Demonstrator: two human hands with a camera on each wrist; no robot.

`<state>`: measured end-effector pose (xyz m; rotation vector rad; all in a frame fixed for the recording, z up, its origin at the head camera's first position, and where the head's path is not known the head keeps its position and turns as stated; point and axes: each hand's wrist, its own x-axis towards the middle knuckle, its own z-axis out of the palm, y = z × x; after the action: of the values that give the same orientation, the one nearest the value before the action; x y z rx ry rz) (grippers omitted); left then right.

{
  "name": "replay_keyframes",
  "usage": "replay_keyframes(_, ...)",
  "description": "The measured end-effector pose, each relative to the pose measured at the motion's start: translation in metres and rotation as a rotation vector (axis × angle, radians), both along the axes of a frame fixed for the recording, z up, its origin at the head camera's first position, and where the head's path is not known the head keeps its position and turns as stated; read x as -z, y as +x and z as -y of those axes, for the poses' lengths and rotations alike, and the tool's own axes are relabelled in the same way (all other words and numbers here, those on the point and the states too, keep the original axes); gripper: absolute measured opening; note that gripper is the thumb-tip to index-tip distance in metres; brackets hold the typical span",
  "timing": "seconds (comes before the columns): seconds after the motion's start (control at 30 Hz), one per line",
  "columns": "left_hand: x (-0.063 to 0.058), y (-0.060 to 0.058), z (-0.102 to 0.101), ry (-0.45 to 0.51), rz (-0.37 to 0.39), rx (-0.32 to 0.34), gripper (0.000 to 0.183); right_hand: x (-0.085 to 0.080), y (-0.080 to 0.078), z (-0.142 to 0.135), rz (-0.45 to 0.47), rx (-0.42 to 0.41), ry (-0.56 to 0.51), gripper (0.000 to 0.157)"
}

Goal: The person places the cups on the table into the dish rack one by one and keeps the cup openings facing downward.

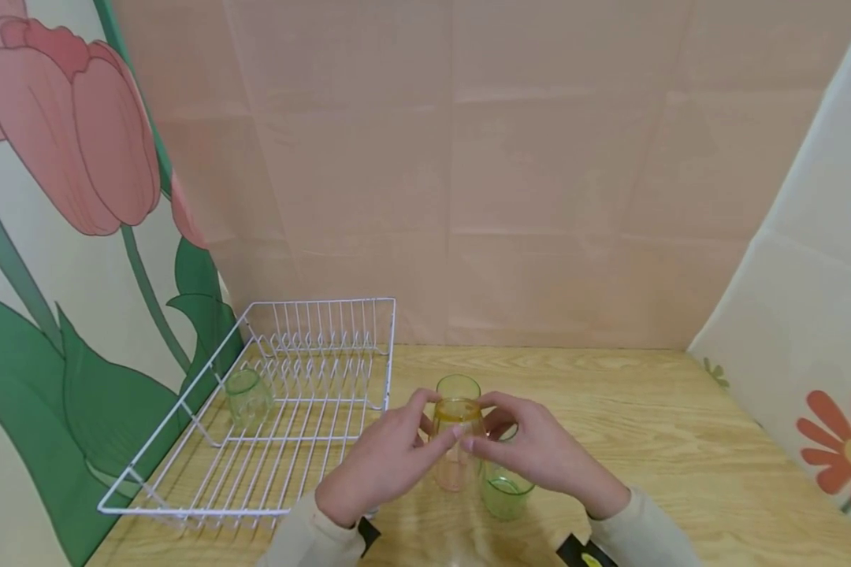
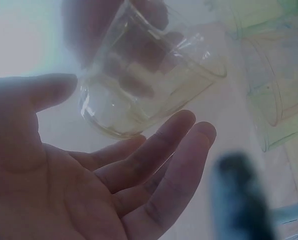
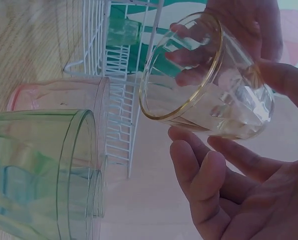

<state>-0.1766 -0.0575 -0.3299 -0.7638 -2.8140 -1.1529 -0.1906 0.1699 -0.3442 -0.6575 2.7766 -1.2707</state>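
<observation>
A clear tumbler with a yellow tint [image 1: 461, 411] is held up and tilted between both hands. My left hand [image 1: 386, 457] has its thumb and fingertips around one side of the glass [image 2: 149, 95]. On the other side, my right hand [image 1: 539, 445] grips it with thumb and fingers, near the base in the right wrist view. Close beneath stands a pink tumbler [image 1: 452, 472]. A green tumbler [image 1: 507, 498] is below the right hand, and another green tumbler [image 1: 458, 383] shows behind the held glass, partly hidden.
A white wire dish rack [image 1: 291, 438] stands on the left of the wood-grain table [image 1: 610, 441]. One green tumbler [image 1: 248, 402] sits inside, at its left side. A plain pinkish-brown cloth [image 1: 468, 197] hangs behind, with flower-printed cloths on both sides.
</observation>
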Motion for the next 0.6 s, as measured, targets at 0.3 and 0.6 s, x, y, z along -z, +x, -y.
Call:
replay_keyframes(0.3, -0.0018, -0.0016, 0.0029, 0.019, 0.018, 0.012, 0.049, 0.0010, 0.0024, -0.0014, -0.037, -0.050, 0.004, 0.054)
replay_keyframes(0.6, -0.0033, -0.0008, 0.0052, 0.030, 0.040, 0.015, 0.048, 0.0000, 0.0026, -0.0010, -0.064, -0.109, 0.015, 0.050)
